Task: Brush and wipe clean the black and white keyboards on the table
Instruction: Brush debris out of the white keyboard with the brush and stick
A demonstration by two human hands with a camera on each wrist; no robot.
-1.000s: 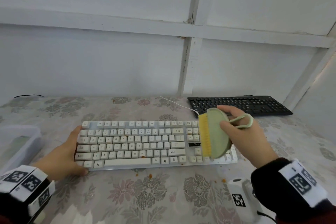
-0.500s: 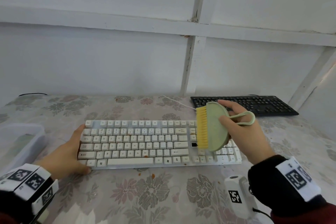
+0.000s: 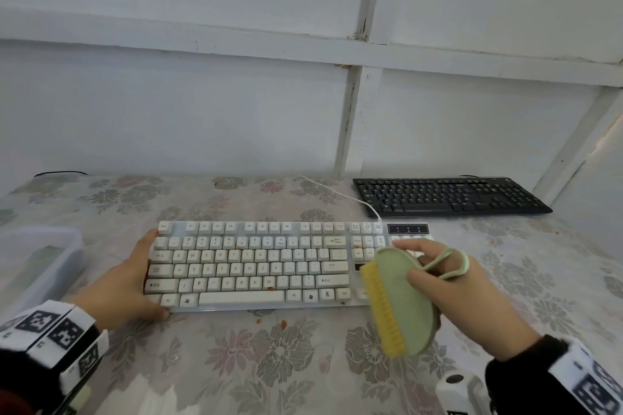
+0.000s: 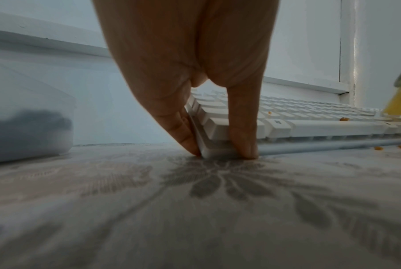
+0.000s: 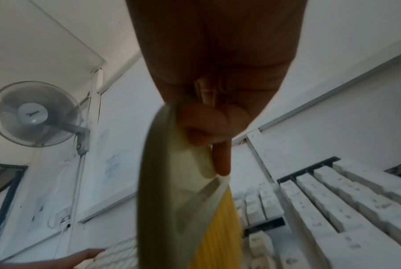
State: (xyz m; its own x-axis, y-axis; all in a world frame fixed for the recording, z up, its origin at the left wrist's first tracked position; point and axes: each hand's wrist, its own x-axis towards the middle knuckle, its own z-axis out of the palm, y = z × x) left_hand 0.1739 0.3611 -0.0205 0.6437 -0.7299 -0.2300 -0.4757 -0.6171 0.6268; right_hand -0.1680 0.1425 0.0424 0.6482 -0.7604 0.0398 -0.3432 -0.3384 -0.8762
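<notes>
Right hand [image 3: 472, 296] has its fingers curled around a green brush [image 3: 403, 300] with yellow bristles [image 3: 381, 310], thumb on the flat green back and the thin loop handle [image 3: 445, 263] sticking out past the knuckles. It's holding the brush up on edge at the right end of the white keyboard [image 3: 256, 263], bristles facing left toward the keys, sitting over the near-right corner around the number pad. Can't really tell if the bristles are actually touching the keys or just next to them. Left hand [image 3: 124, 283] is bracing the keyboard's left end: from the wrist view the thumb [image 4: 242, 127] is pressed against the front edge and the fingers [image 4: 176, 118] lie straight along the left side, tips down on the table [image 3: 236, 364], so it's more of a flat press than a real grab. White keyboard lies flat in the middle of the table with its white cable [image 3: 340, 194] running off the back. Some little orange crumbs [image 3: 281, 323] are on the flowery tablecloth just in front of it, and a few specks on the keys too. Black keyboard [image 3: 448, 195] is further back on the right, near the wall, well apart from both hands. A see-through plastic tub [image 3: 40, 263] sits off to the left of the left hand, something dark inside that I can't make out. From the right wrist view you can also see a wall fan [image 5: 36, 114] up high.
</notes>
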